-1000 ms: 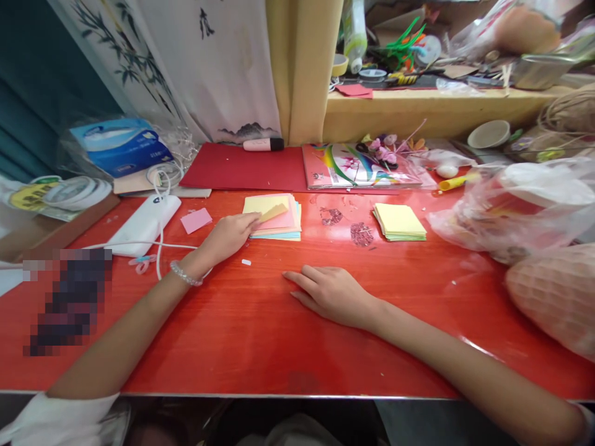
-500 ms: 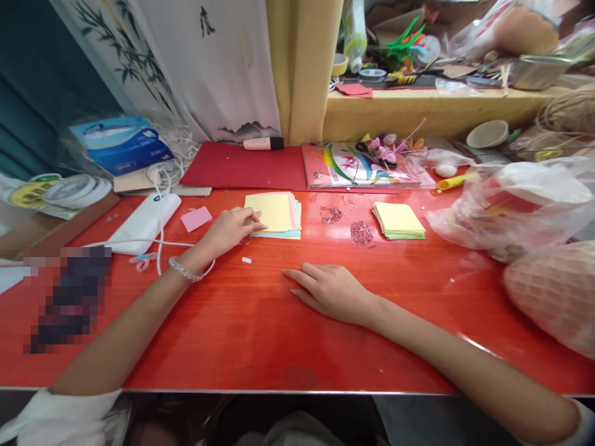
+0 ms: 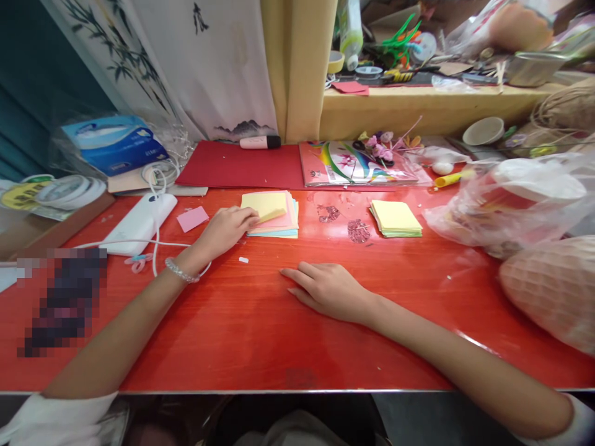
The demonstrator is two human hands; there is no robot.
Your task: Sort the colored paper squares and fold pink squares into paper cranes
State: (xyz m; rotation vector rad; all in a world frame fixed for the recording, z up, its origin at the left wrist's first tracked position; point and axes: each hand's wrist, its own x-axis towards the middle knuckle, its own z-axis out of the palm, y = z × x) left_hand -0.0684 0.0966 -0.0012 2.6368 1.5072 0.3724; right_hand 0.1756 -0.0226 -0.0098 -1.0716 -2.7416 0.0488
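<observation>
My left hand (image 3: 230, 230) is closed on the near edge of a yellow paper square (image 3: 264, 205), with the fingertips pinching it. The sheet bends up along that edge, and a pink sheet (image 3: 291, 214) shows under it. Below that in the stack, a blue sheet (image 3: 279, 234) sticks out. My right hand (image 3: 330, 290) lies palm down on the red table, fingers stretched out and holding nothing. A second stack of yellow and green paper squares (image 3: 396, 218) sits beyond it to the right. A small pink paper square (image 3: 192, 218) is left of my left hand.
A white power bank (image 3: 138, 224) with a white cable lies at the left, near a blue tissue pack (image 3: 116, 145). Behind are red card sheets (image 3: 237, 166) with a pink marker (image 3: 260, 142). Plastic-wrapped items (image 3: 520, 198) and a netted object (image 3: 553, 291) crowd the right.
The top yellow sheet has lifted and curled at its near edge in my left hand, baring more of the pink sheet below. My right hand stays in place. The view has shifted slightly.
</observation>
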